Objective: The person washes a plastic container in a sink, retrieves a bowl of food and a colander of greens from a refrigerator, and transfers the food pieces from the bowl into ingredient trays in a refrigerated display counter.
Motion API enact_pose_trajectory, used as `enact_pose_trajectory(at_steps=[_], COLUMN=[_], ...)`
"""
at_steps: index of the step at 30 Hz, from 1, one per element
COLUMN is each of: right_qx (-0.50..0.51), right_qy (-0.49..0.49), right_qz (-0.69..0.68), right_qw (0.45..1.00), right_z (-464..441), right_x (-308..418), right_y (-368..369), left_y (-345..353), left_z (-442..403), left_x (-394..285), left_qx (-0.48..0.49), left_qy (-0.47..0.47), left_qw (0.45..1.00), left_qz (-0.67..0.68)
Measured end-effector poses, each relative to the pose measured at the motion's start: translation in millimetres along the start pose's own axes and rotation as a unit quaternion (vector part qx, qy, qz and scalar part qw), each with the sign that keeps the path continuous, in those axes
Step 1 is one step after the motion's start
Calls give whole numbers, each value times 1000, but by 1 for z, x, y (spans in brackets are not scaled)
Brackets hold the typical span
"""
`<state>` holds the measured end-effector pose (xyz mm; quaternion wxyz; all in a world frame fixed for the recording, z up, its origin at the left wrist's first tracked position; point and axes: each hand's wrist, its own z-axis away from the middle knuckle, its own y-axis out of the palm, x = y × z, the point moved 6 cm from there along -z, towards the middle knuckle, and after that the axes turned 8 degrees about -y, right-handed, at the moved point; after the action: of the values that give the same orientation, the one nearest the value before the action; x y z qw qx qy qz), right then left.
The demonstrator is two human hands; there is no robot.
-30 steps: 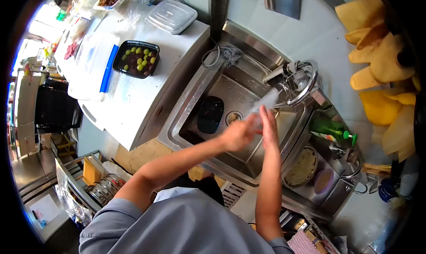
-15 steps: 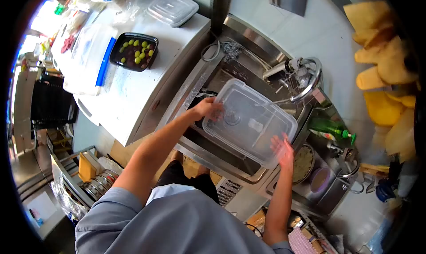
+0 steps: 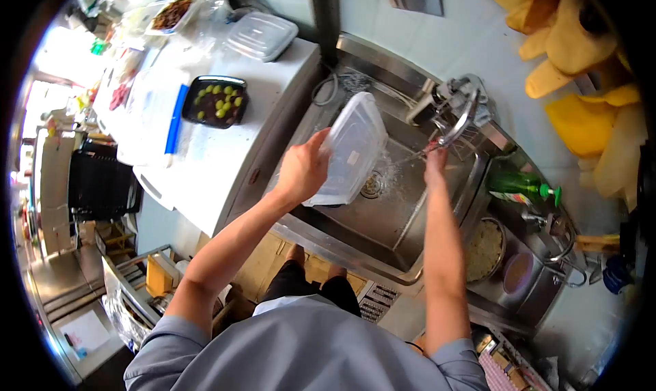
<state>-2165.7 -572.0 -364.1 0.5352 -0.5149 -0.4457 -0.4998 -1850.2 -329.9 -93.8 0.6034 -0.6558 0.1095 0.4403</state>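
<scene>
Over the steel sink [image 3: 403,220], my left hand [image 3: 303,169] grips one long edge of a clear plastic lid [image 3: 355,148]. The lid is tilted steeply, its upper end towards the back of the sink. My right hand [image 3: 436,160] is at the curved spout of the tap [image 3: 461,123], its fingers partly hidden and seemingly closed around the spout end. A thin stream of water runs from the spout into the sink. Wet splashes show around the drain [image 3: 372,185].
Left of the sink, a white counter [image 3: 225,162] bears a black tub of green and dark fruit [image 3: 215,102], a blue-edged clear container [image 3: 147,121] and another clear lid [image 3: 262,36]. To the right stand a green soap bottle [image 3: 519,186] and a pot [image 3: 485,251]. Yellow gloves [image 3: 588,128] hang at the right.
The lid has gone from lying nearly flat between both hands to tilted up in my left hand alone. My right hand has left the lid and moved up to the tap.
</scene>
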Motion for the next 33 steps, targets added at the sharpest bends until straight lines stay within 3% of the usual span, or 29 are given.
enact_pose_trajectory(at_steps=[2,3,8,20,26,33], right_qx=[113,58,105,34,59,85], right_qy=[69,142,234,130,54,44], right_qz=[-116,-136,-193,-133,-44,36], right_qw=[984,979,947,982,996,995], right_z=[-8,-6,4,21,12,19], right_x=[24,28,50,83,70,70], right_y=[17,14,1,-10,-10,-6], left_y=[-8,-13,-44,-72,-73,-79], left_z=[3,5,22,59,69,79], left_x=[0,-2,-20,-67,-71,-74], left_qx=[-30,-41,-79,-111,-139,-152], left_qy=[-12,-20,14,53,86,94], left_qw=[999,999,996,992,986,984], left_qz=[-16,-15,-32,-37,-42,-25])
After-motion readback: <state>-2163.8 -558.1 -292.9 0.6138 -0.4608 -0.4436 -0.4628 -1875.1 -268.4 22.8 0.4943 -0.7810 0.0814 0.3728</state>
